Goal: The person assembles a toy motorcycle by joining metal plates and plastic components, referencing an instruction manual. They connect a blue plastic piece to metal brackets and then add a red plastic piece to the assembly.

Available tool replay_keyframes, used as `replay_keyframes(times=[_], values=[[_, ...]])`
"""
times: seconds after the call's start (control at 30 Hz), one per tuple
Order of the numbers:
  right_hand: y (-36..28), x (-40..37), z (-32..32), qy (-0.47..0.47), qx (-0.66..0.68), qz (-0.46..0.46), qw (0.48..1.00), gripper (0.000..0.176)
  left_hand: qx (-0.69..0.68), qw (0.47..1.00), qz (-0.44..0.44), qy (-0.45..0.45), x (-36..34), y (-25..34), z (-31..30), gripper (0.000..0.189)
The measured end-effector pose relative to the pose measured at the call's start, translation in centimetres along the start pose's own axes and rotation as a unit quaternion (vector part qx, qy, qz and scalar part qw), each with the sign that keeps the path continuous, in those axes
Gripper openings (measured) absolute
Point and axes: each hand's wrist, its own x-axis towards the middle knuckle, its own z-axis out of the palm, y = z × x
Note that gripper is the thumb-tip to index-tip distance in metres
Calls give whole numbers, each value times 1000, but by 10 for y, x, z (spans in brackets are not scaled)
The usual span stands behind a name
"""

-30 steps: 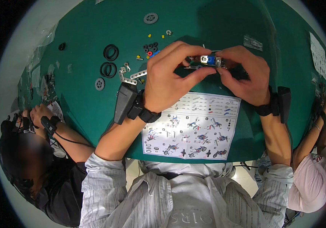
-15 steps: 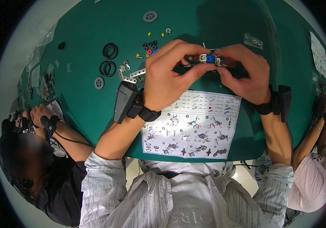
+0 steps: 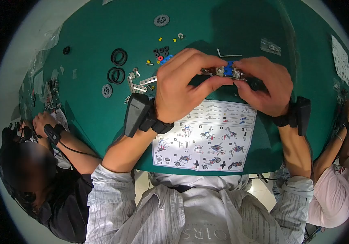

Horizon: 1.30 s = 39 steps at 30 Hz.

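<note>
The left hand (image 3: 180, 87) and right hand (image 3: 266, 83) still pinch the small metal assembly (image 3: 225, 71), now held lower, baring a hex key (image 3: 228, 54) on the bench (image 3: 93, 110).

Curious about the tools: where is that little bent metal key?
In the head view, the bent metal key lies on the green table, just beyond the blue-and-metal assembly held by the left hand and right hand.

Green-topped table (image 3: 231, 20) filling the upper and central frame, evenly lit from above, with a broad soft shadow across its upper right. Pale floor (image 3: 261, 188) shows below the table's near edge, lower centre of the frame.
</note>
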Motion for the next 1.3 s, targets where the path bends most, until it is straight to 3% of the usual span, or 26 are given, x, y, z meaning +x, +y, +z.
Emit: replay_keyframes(times=[0.27,0.37,0.67,0.77,0.97,1.3], values=[[-1,1,1,22,-23,-36,999,36,-6,1000,1,-4,0,1,-2,35],[1,-4,0,-24,30,39,998,34,-14,1000,-12,-14,0,-1,-2,34],[4,-8,8,9,87,108,990,29,-33,998,-48,-12,1,0,1,37],[2,-9,7,0,88,145,985,27,-57,996,-63,25,0,0,7,38],[8,-14,8,-11,246,241,939,20,-35,999,9,2,1,-3,5,37],[5,-12,7,-9,241,256,936,21,-36,999,21,-5,2,-5,3,29]])
